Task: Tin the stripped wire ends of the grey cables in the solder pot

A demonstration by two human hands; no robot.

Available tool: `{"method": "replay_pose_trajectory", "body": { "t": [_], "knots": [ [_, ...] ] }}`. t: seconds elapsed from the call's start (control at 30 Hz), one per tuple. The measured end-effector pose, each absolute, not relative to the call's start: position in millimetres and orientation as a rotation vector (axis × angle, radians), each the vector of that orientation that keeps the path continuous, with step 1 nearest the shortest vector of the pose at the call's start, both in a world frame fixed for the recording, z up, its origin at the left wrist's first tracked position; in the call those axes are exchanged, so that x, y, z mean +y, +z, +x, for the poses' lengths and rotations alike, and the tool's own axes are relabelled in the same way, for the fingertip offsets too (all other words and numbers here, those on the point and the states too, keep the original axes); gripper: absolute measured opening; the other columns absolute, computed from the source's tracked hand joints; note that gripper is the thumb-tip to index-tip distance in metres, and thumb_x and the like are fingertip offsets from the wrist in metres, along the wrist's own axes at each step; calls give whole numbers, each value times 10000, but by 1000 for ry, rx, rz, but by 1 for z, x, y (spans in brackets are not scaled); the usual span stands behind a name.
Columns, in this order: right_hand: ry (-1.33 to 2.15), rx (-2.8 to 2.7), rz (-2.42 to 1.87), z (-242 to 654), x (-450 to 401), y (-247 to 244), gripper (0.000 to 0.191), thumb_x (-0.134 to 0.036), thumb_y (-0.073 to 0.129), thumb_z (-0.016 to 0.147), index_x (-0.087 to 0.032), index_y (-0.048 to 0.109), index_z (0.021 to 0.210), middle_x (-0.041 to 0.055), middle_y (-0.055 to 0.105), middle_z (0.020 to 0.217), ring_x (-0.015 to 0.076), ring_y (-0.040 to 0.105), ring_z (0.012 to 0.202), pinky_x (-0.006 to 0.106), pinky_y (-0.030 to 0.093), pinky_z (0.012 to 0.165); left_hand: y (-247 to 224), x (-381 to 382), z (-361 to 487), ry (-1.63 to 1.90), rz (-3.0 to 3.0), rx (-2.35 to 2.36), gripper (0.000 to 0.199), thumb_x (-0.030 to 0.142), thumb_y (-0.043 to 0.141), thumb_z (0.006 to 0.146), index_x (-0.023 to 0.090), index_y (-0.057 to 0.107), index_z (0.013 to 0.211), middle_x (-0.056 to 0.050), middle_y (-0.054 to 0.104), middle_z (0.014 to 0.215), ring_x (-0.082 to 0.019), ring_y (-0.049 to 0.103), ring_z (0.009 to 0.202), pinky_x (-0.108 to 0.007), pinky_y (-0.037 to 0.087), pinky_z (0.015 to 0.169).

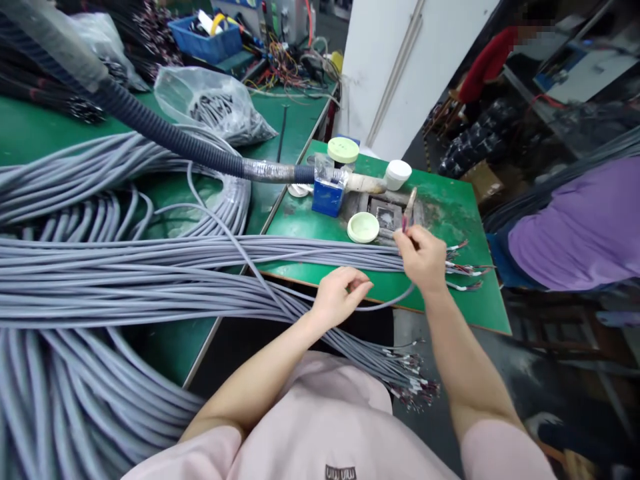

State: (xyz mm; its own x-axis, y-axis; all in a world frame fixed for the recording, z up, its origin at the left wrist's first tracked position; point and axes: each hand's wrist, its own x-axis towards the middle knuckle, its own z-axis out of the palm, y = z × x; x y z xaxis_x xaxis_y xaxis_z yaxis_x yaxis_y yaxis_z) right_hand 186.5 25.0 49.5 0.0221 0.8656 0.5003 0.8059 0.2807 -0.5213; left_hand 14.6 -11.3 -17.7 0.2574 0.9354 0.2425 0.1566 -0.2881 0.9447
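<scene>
My right hand (421, 257) pinches the end of a grey cable, with its thin coloured wires (405, 222) pointing up beside the square metal pot (387, 215). My left hand (341, 293) is curled, thumb and fingers close together, over the grey cables near the green board's front edge; whether it holds anything is hidden. A long bundle of grey cables (300, 252) runs under my right hand to stripped ends (467, 269) at the right. An open pale green jar (363, 228) stands left of the pot.
A corrugated hose (175, 137) reaches over the board (453, 200) to a blue box (327, 199). Behind are a white tub (398, 175) and a lidded jar (343, 152). More cables (395, 370) hang in front. A person in purple (580, 220) is at the right.
</scene>
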Motion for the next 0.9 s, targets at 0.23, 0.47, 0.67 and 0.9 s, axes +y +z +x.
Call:
{"method": "replay_pose_trajectory", "body": {
  "t": [0.23,0.47,0.67,0.9],
  "knots": [
    [102,-2291,-1818,187,101,54,306,-303,483,869,-158,602,628,45,626,685,146,514,652,275,293,605,-44,8,4,843,2056,1326,172,317,530,870,201,646,817,-13,625,673,-157,562,667,-264,356,644],
    [65,-2594,-2012,167,120,46,310,-305,448,906,-185,726,972,113,729,987,225,645,889,284,381,704,-50,7,3,829,2160,1329,205,354,504,890,207,641,847,-25,653,712,-171,587,694,-274,363,652],
    [-15,-2630,-2125,156,120,42,330,-323,456,908,-159,716,1026,155,725,1009,257,659,921,302,427,725,-52,9,4,820,2175,1323,207,354,498,891,213,644,848,-32,653,723,-175,592,715,-276,372,670],
    [-94,-2482,-2090,184,126,61,350,-350,445,907,-142,725,930,126,729,926,220,636,818,285,374,665,-39,17,-3,707,2041,1263,228,398,528,872,225,656,796,1,626,648,-153,555,634,-253,312,597]
  ]
}}
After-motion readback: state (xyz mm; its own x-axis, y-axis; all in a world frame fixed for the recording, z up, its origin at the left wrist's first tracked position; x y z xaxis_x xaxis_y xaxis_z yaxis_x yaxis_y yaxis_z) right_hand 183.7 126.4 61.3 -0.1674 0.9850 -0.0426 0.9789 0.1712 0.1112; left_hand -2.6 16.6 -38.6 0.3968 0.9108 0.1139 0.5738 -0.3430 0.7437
